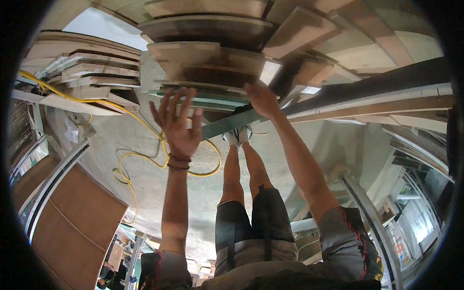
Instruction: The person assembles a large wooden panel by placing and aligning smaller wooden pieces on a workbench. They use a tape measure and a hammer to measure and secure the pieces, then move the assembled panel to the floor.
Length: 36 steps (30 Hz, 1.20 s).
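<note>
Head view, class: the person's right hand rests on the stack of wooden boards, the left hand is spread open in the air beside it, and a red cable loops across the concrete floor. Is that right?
Not quite. In the head view the cable is yellow, not red. The rest stands: the right hand rests on the stack of wooden boards, the left hand is spread open beside it, and the cable loops across the concrete floor.

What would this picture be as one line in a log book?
left hand: open, fingers spread, near stacked boards | right hand: on long grey board | yellow cable on floor

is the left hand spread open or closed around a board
Spread open. The left hand has its fingers fanned apart and gripping nothing, held in front of the stack of boards. Whether the fingertips touch the boards, I cannot tell.
</note>
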Tool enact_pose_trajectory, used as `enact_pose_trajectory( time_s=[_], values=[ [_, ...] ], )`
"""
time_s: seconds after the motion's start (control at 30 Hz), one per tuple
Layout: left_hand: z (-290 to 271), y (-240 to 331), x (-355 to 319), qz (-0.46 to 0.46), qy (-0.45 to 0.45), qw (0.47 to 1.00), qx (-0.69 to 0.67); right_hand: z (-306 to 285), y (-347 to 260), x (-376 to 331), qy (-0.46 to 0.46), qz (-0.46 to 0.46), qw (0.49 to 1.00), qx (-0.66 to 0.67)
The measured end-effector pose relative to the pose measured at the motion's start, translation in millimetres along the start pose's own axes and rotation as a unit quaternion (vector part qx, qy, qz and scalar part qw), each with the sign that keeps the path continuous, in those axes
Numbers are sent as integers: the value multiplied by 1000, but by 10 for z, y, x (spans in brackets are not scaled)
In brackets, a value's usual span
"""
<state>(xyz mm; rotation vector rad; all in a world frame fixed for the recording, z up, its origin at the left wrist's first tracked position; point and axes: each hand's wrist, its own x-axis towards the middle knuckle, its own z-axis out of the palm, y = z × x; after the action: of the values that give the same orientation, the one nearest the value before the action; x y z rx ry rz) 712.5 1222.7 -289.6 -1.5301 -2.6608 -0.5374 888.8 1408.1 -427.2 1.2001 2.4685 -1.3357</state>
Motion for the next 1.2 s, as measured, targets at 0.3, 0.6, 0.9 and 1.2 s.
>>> enact_pose_trajectory(
  time_s=[0.3,0.6,0.9,1.2],
  values=[
    [700,-1635,90,-157,-22,976,-146,51,18,-27,16,-43,999,19],
    [1176,-1637,140,-10,-203,978,-49,-20,-73,-53,-39,13,999,-19],
    [1106,-1602,-91,-65,-167,978,-105,-74,547,870,-28,72,985,-156],
    [1161,-1679,-387,-88,-134,979,-125,68,1261,1143,116,4,947,-301]
  ],
)
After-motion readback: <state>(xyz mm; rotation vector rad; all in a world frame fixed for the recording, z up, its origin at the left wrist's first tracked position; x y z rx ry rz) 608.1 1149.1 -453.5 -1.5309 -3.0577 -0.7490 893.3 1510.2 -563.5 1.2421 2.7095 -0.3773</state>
